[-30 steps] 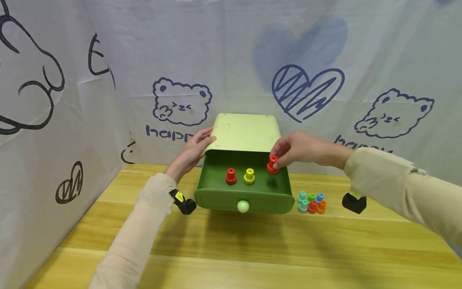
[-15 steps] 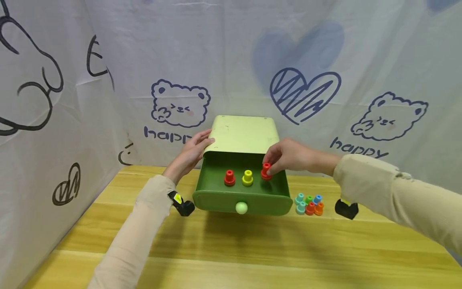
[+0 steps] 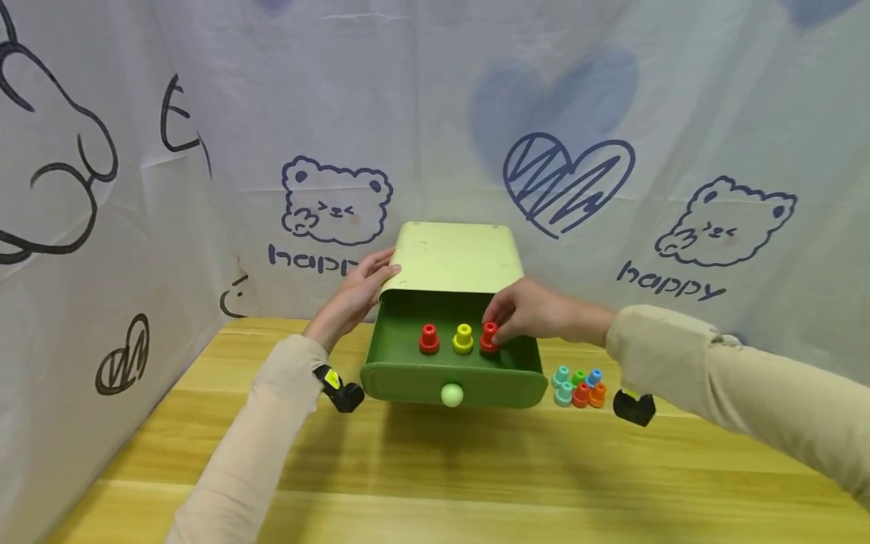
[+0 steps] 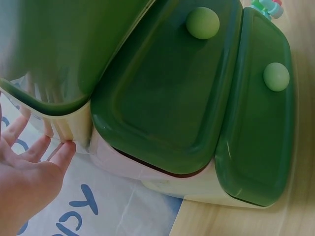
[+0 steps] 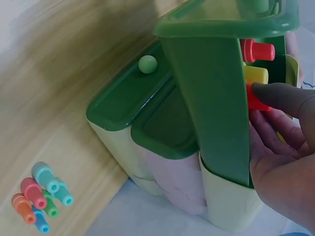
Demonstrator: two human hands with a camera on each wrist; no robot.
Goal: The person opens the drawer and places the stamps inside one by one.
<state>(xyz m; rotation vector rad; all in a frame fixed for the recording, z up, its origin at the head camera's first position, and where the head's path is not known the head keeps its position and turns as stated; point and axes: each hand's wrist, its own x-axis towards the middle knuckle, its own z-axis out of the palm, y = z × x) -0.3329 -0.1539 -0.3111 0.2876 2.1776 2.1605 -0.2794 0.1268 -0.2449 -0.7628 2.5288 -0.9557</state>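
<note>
In the head view, a green drawer [image 3: 401, 384] is pulled out of the top of a cream cabinet [image 3: 455, 253]. On its floor stand a red peg [image 3: 429, 340] at left and a yellow peg [image 3: 463, 340] in the middle. My right hand [image 3: 533, 311] pinches a second red peg [image 3: 489, 332] upright, just right of the yellow one; whether its base touches the floor is hard to tell. My left hand [image 3: 359, 293] rests against the cabinet's left side, and the left wrist view shows its fingers [image 4: 63, 156] extended along the cream wall.
Several coloured pegs [image 3: 579, 387] stand in a cluster on the wooden table [image 3: 435, 483], right of the cabinet. Two closed lower drawers [image 4: 167, 98] with round knobs show beneath the open one. A printed cloth [image 3: 435, 151] hangs behind.
My right hand has moved left and down into the drawer with the red peg, bringing it beside the yellow peg. The left hand keeps its place on the cabinet.
</note>
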